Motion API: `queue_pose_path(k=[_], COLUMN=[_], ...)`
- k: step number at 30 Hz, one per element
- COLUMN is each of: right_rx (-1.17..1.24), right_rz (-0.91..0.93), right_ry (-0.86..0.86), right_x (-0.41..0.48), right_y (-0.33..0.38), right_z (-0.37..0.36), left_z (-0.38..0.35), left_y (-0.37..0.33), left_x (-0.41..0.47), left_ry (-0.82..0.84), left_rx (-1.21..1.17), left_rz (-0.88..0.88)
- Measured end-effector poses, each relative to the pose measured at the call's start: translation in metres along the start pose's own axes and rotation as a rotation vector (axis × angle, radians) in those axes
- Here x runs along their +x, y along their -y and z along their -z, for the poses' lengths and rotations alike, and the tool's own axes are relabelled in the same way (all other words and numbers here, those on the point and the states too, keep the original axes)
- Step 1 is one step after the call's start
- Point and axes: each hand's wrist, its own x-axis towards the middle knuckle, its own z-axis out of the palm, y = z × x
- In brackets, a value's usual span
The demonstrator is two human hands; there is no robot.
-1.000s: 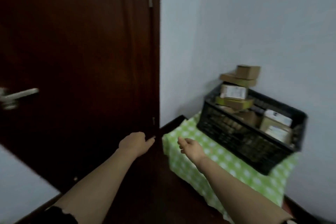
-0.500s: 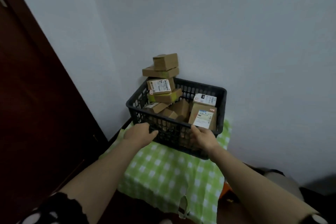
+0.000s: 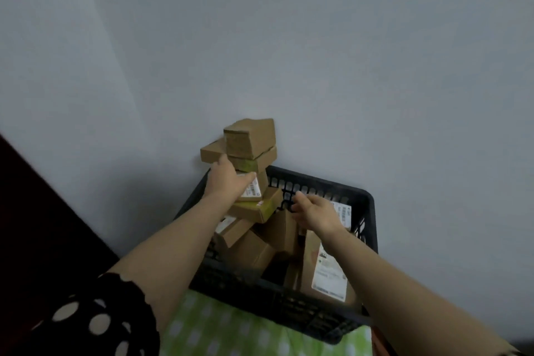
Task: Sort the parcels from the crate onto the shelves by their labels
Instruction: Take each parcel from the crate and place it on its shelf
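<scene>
A black plastic crate [image 3: 367, 205] holds several cardboard parcels. At its back left corner a stack leans on the wall: a small brown box [image 3: 251, 136] on top, a flat green-taped box [image 3: 211, 152] under it, then a white-labelled box [image 3: 257, 189] and another flat taped box [image 3: 260, 208]. My left hand [image 3: 225, 180] lies against this stack, thumb across the labelled box and fingers under the flat box; I cannot tell whether it grips. My right hand [image 3: 313, 211] hovers over the crate with fingers apart, above a white-labelled parcel [image 3: 344, 212]. A tall labelled parcel [image 3: 329, 272] stands at the front right.
The crate sits on a green checked cloth [image 3: 231, 326]. A pale wall [image 3: 318, 66] rises right behind the crate and stack. A dark wooden door [image 3: 34, 225] fills the lower left. No shelves are in view.
The view has swung from the door to the crate and closed in. Both hands rose from the crate's front rim: the left onto the stack, the right over the parcels inside.
</scene>
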Motion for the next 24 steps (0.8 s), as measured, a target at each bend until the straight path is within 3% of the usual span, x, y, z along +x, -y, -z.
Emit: queue_pose_path(k=[9, 14, 19, 24], right_rx=[0.055, 0.055, 0.093, 0.299], right_rz=[-0.062, -0.082, -0.084, -0.077], right_ry=[0.027, 0.043, 0.057, 0.111], right_x=[0.065, 0.075, 0.066, 0.043], right_y=[0.014, 0.006, 0.003, 0.010], right_z=[-0.012, -0.007, 0.005, 0.023], left_z=[-0.003, -0.007, 0.000, -0.003], left_y=[-0.040, -0.037, -0.033, -0.038], left_x=[0.093, 0.111, 0.084, 0.005], left_ry=[0.052, 0.049, -0.027, 0.097], left_rx=[-0.212, -0.299, -0.512, -0.889], left_rz=[0.158, 0.148, 0.114, 0.138])
